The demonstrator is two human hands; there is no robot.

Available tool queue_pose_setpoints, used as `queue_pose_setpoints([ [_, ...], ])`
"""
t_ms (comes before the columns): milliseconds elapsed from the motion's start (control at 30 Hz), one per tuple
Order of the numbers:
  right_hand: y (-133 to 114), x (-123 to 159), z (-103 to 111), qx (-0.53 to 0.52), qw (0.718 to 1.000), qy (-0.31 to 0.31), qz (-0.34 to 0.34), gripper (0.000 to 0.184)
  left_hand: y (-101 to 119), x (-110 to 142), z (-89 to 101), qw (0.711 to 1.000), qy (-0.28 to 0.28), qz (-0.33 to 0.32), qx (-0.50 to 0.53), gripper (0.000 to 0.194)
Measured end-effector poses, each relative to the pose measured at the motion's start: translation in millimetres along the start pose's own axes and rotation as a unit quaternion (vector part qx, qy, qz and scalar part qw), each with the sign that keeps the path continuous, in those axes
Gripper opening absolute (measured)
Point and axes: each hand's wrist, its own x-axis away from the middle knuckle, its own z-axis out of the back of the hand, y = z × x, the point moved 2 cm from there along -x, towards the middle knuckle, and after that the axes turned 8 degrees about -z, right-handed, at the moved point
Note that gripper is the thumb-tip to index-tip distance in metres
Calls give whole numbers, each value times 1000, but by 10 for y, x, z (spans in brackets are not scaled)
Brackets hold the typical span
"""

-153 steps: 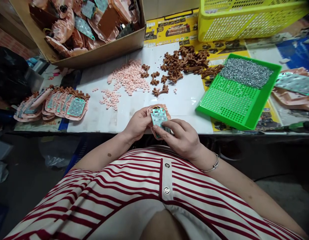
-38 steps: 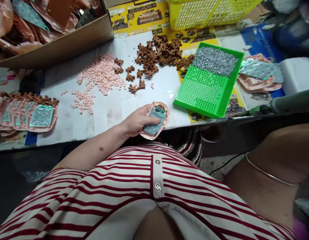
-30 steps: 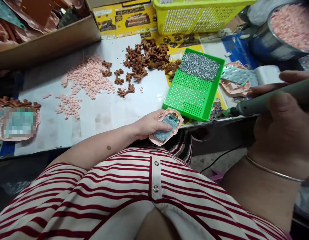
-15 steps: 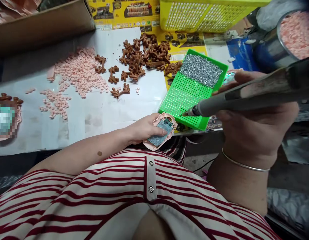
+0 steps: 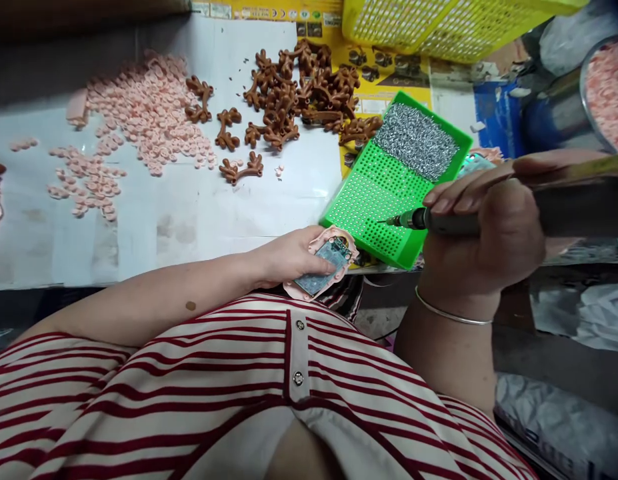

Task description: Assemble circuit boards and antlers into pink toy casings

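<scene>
My left hand (image 5: 289,257) grips a pink toy shell with a green circuit board (image 5: 325,263) at the table's near edge, thumb laid across the board. My right hand (image 5: 489,230) is wrapped round a grey electric screwdriver (image 5: 539,207) held level. Its bit tip (image 5: 386,221) hangs over the perforated floor of the green tray (image 5: 369,197). A heap of small silver screws (image 5: 416,141) fills the tray's far end.
Brown antler-shaped pieces (image 5: 303,87) and pink rings (image 5: 149,123) lie scattered on the white table sheet (image 5: 189,213). A yellow basket (image 5: 439,23) stands at the back. At the right a metal bowl (image 5: 596,87) holds more pink rings.
My right hand left the pink shell, picked up the screwdriver from the right and carried it left, so its tip is over the green tray. The left hand keeps the shell.
</scene>
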Motion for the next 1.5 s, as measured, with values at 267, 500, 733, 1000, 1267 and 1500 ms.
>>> queue_pose_setpoints([
  [267, 42, 88, 12, -80, 993, -83, 4, 10, 46, 16, -14, 1000, -11, 11, -7, 42],
  [500, 73, 133, -66, -62, 996, -61, 13, 14, 51, 18, -15, 1000, -7, 5, -3, 40],
  [733, 85, 215, -84, -20, 1000, 13, 2, 16, 63, 17, -24, 1000, -7, -6, 2, 36],
  [1000, -213, 241, -115, -3, 998, 20, -53, 34, 38, 21, -29, 1000, 3, 15, 5, 35],
  [1267, -615, 298, -358, -81, 990, -85, -77, 14, 34, 0, -65, 999, 33, 23, -5, 33],
  [1500, -566, 351, -446, -47, 990, -109, -70, 17, 28, 13, -66, 999, 35, 25, -10, 33],
])
